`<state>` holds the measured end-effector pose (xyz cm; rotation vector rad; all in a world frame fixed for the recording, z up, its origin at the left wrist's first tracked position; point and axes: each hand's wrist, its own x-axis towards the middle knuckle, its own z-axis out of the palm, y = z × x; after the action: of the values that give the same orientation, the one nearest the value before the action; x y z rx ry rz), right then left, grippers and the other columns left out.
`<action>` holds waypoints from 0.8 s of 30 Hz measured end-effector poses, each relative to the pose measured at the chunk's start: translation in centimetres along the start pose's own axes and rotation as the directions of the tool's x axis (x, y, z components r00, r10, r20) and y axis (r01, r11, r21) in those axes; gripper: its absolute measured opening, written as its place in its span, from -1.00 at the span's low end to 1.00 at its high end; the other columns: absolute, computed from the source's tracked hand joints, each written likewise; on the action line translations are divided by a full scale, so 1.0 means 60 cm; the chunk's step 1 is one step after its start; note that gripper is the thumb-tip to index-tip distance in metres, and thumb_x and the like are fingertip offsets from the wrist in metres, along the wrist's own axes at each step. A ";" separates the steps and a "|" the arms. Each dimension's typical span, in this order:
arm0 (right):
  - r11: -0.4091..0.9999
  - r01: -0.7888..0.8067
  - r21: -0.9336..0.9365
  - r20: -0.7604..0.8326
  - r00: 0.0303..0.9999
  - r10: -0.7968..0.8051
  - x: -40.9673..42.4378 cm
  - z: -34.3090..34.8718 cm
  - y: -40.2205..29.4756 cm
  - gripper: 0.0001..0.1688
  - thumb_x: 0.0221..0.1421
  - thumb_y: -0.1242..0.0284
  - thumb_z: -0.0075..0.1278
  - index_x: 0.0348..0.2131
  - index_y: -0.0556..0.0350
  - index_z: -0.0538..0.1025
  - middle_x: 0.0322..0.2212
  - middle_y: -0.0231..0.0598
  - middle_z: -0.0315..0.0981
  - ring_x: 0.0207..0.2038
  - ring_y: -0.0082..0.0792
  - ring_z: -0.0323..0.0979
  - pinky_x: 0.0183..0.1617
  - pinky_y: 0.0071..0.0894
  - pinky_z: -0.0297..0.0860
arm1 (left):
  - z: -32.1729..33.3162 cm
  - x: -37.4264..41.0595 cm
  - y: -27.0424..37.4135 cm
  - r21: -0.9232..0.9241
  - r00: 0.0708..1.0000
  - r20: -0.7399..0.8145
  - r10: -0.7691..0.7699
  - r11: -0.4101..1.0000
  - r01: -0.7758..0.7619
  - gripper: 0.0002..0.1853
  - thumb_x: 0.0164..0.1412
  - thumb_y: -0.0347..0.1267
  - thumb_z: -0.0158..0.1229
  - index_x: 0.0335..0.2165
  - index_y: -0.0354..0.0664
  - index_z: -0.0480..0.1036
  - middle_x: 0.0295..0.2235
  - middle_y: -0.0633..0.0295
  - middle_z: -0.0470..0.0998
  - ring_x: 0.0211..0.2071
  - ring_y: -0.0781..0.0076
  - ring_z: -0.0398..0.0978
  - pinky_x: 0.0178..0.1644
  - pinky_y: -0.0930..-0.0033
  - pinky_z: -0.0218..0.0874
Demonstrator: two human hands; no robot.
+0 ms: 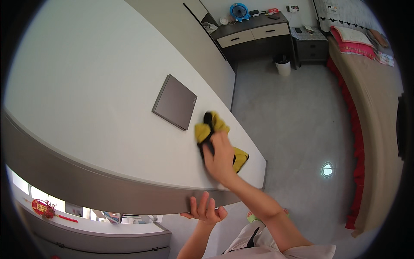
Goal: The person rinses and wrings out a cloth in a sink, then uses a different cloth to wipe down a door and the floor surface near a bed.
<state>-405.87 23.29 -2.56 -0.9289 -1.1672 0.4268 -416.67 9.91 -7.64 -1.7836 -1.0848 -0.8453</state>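
My right hand (220, 158) grips a yellow cloth with black trim (241, 158), bunched against a broad white panel (106, 81). Part of the cloth is hidden beneath my fingers. Up and to the left of the cloth, a flat grey square piece (174, 102) sits on the panel and bears small writing at one edge. My left hand (207, 208) is at the lower border of the panel's grey edge face (129, 194). Its fingers are spread and touch that face; no loose object shows in it.
Grey floor (291, 123) runs between the panel and a bed (378, 136) with a red skirt. Beyond stand a desk (252, 29) with a blue fan (240, 12), a bin (283, 66) and a nightstand (310, 48). A low cabinet (106, 239) is at lower left.
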 end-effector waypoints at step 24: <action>0.998 -0.058 -0.033 -0.028 0.998 0.057 0.076 -0.002 0.039 -0.76 0.06 0.52 0.06 -0.26 0.15 0.34 -0.27 -0.01 0.26 -0.28 0.13 0.37 -0.28 -0.01 0.33 | 0.005 0.021 0.009 0.147 0.998 0.056 0.023 0.989 -0.031 -0.62 0.23 -0.22 -0.14 -0.14 -0.19 0.47 -0.07 0.11 0.54 0.19 -0.10 0.23 0.35 -0.27 -0.72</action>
<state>-403.68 27.85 -1.74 -0.9964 -1.1281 0.4408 -415.65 10.43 -6.84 -1.7012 -1.1263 -0.6860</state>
